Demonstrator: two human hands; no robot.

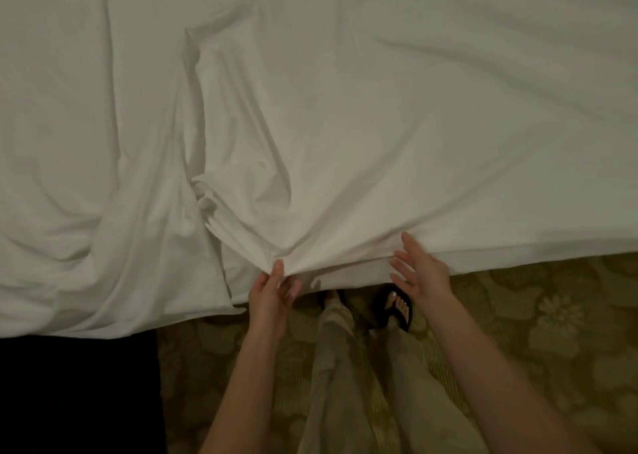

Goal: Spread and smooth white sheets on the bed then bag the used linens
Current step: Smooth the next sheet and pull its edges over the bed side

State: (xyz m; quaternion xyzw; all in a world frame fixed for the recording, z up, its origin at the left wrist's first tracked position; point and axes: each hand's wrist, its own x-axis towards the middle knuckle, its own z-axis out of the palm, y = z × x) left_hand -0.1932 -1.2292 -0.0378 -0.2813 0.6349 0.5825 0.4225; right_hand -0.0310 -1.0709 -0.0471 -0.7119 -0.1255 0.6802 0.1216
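White cotton sheet (379, 125) lies rumpled across the bed, folds radiating from its near edge where the left hand (272, 291) pinches it. Right hand (419, 269) rests fingers-spread on that hem. One flowered carpet (535, 333) below.

sheet (379, 125) covers the bed across the whole upper view, its near edge hanging over the bed side. a bunched fold (228, 184) runs up the sheet left of centre. left hand (272, 291) pinches the sheet edge below that fold; right hand (419, 267) just right of it, fingers flat on the edge. carpet (535, 333) lies below the bed edge. feet in sandals (397, 307) on the carpet between the hands, partly under the overhang. dark block (76, 391) at lower left under the sheet.
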